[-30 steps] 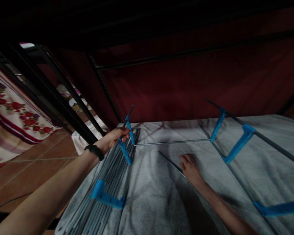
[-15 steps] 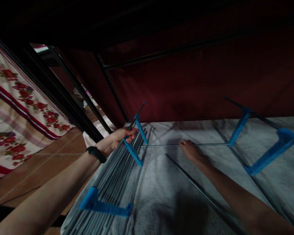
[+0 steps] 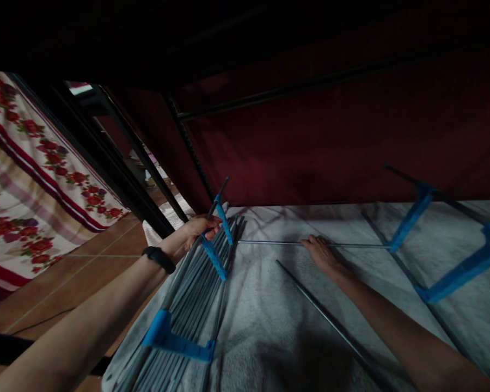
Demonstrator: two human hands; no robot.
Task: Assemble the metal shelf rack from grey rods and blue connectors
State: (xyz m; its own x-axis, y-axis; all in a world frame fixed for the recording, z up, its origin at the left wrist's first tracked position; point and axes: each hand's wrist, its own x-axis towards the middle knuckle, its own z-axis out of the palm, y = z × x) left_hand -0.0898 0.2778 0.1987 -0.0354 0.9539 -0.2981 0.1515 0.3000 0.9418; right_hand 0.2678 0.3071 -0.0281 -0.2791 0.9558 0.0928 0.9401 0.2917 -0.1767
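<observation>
My left hand is wrapped round the grey metal pole of a frame with blue plastic brackets. The frame stands tilted over a bundle of thin grey rods. My right hand is closed over a thin metal rod lying crosswise. That rod's left end is close to the lower pole of the left frame; whether it is seated there I cannot tell. Its right end meets a blue bracket of a second frame. A loose metal tube lies in front of my right hand.
Grey cloth covers the surface under the rods. A dark red curtain hangs behind, with black metal bars across it. Black posts, floral fabric and a tiled floor are at the left.
The left frame has shifted a little leftward with my left hand, its brackets leaning differently. My right hand keeps its grip on the crosswise rod. The view has turned slightly.
</observation>
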